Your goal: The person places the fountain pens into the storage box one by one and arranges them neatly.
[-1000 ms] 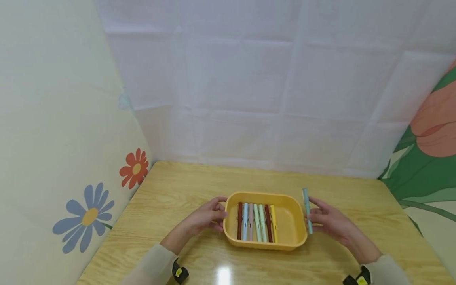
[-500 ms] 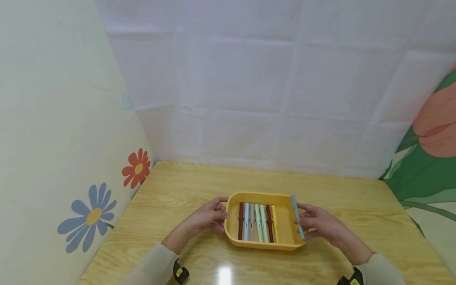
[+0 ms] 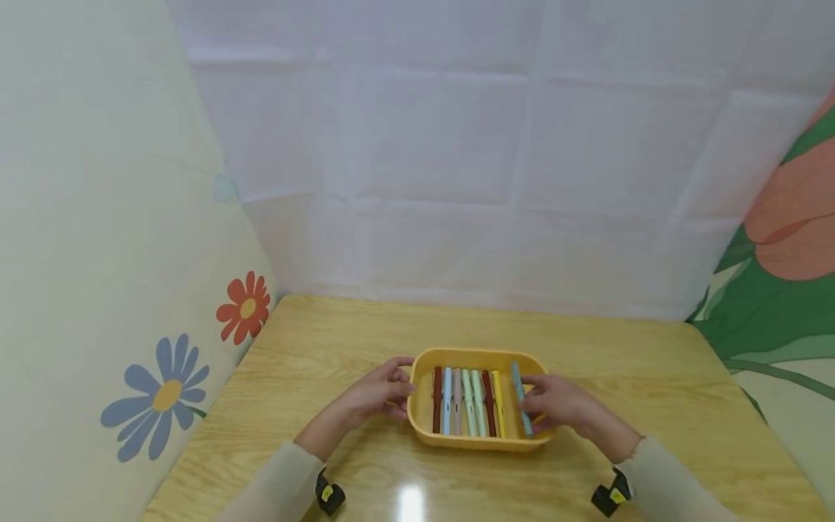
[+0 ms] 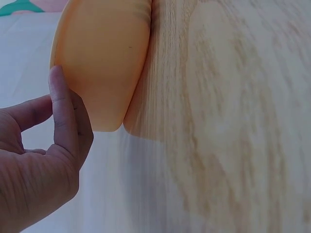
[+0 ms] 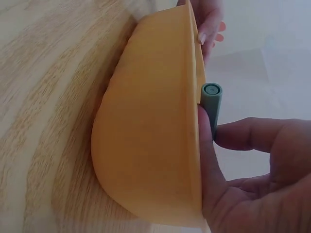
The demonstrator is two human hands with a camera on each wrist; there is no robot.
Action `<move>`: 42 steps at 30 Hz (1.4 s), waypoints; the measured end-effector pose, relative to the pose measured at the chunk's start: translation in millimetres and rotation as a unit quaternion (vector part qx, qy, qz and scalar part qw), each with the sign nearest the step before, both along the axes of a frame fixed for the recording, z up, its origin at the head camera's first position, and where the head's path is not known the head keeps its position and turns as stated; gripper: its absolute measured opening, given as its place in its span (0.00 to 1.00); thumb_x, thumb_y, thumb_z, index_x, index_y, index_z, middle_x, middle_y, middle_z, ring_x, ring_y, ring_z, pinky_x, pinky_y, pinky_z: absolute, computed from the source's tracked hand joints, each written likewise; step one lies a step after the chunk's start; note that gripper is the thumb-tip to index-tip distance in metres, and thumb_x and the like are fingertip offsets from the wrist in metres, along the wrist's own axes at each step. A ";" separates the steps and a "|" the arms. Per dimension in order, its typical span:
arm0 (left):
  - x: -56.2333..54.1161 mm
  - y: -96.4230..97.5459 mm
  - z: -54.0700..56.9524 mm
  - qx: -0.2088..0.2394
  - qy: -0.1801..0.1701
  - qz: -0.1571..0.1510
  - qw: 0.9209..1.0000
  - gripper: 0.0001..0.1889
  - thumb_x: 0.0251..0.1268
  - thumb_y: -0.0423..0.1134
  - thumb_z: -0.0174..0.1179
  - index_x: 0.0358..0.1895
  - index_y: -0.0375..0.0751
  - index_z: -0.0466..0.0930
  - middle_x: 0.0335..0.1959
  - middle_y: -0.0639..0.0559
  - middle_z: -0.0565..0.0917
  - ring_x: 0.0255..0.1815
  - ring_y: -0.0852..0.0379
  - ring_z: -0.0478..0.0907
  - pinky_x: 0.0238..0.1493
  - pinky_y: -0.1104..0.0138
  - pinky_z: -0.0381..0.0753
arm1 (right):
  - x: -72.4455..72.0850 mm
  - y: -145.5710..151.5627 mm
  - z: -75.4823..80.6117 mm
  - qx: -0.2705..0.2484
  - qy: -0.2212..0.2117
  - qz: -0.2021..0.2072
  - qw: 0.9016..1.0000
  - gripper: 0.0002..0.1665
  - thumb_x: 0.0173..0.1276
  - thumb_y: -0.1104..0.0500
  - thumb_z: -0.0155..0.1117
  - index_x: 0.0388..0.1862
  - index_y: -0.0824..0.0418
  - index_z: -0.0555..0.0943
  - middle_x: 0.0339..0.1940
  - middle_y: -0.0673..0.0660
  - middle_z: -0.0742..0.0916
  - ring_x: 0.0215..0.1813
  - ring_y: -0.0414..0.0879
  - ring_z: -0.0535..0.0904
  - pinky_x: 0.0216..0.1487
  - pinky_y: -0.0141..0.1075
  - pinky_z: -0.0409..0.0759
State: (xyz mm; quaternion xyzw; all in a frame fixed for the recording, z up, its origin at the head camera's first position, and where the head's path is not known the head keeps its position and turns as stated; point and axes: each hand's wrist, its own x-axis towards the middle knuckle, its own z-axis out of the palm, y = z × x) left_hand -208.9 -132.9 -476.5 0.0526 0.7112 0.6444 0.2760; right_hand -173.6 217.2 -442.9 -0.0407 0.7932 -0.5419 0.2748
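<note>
A yellow plastic tray (image 3: 479, 441) stands on the wooden table. Inside its left and middle part several pens lie side by side: a dark red pen (image 3: 437, 400), a light blue one, a mauve one, two pale green ones, another dark red one and a yellow pen (image 3: 499, 402). My right hand (image 3: 564, 407) pinches a teal pen (image 3: 521, 397) between thumb and fingers, over the tray's right part. In the right wrist view, that pen's round end (image 5: 212, 89) pokes above the rim. My left hand (image 3: 375, 395) holds the tray's left end, its thumb (image 4: 58, 87) against the outer wall.
The wooden table (image 3: 352, 319) runs back to a white cloth (image 3: 404, 181) hanging behind it. Flower-painted walls (image 3: 168, 395) border both sides. Wrist cameras (image 3: 330, 497) are strapped to both wrists.
My right hand has carried the teal pen leftward, from outside the tray's right end, across the rim, to over the tray's inside. The left hand stays at the tray's left end.
</note>
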 end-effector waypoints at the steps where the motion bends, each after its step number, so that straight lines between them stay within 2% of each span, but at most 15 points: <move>1: -0.7 -0.4 -0.8 0.001 0.001 0.000 1.000 0.32 0.71 0.32 0.57 0.75 0.38 0.58 0.43 0.45 0.73 0.33 0.54 0.78 0.31 0.66 0.87 | -1.0 -2.1 -1.5 0.007 0.003 -0.001 1.000 0.42 0.71 0.66 0.60 0.77 0.78 0.53 0.46 0.67 0.83 0.37 0.49 0.85 0.37 0.43 0.90; 10: -2.3 -2.8 -4.4 0.013 0.002 -0.003 1.000 0.32 0.70 0.30 0.57 0.75 0.36 0.58 0.41 0.47 0.73 0.31 0.56 0.78 0.29 0.67 0.86 | -7.7 -17.5 -7.0 0.081 0.015 -0.018 0.996 0.37 0.67 0.67 0.61 0.72 0.78 0.63 0.41 0.64 0.84 0.35 0.49 0.84 0.34 0.40 0.89; 17: -3.0 -5.4 -3.3 0.011 0.003 -0.005 1.000 0.32 0.70 0.30 0.57 0.75 0.36 0.58 0.40 0.47 0.73 0.30 0.56 0.78 0.29 0.68 0.86 | -14.5 -24.5 -7.4 0.129 0.029 -0.001 0.991 0.35 0.64 0.68 0.61 0.68 0.82 0.66 0.39 0.63 0.85 0.32 0.49 0.84 0.32 0.40 0.89; 25: -3.9 -4.6 -5.8 0.013 -0.002 -0.002 1.000 0.32 0.70 0.30 0.58 0.75 0.36 0.58 0.40 0.47 0.73 0.31 0.56 0.78 0.29 0.67 0.86 | -17.2 -28.9 -7.7 0.160 0.044 0.010 0.986 0.32 0.63 0.69 0.61 0.66 0.80 0.70 0.32 0.61 0.86 0.29 0.49 0.85 0.30 0.39 0.89; 37: -3.9 -0.4 -6.9 0.019 -0.006 -0.002 1.000 0.33 0.71 0.30 0.57 0.76 0.36 0.57 0.40 0.47 0.74 0.32 0.55 0.78 0.31 0.67 0.86 | -18.4 -30.7 -9.3 0.188 0.046 0.013 0.981 0.31 0.64 0.69 0.63 0.66 0.79 0.71 0.39 0.64 0.86 0.27 0.51 0.86 0.30 0.40 0.88; 42: -2.9 -0.6 -3.8 0.016 -0.004 -0.008 1.000 0.33 0.70 0.30 0.57 0.76 0.36 0.57 0.40 0.46 0.74 0.31 0.56 0.78 0.30 0.67 0.86 | -16.0 -31.7 -9.0 0.189 0.040 0.016 0.981 0.31 0.65 0.69 0.63 0.66 0.79 0.70 0.38 0.63 0.85 0.29 0.50 0.86 0.30 0.40 0.88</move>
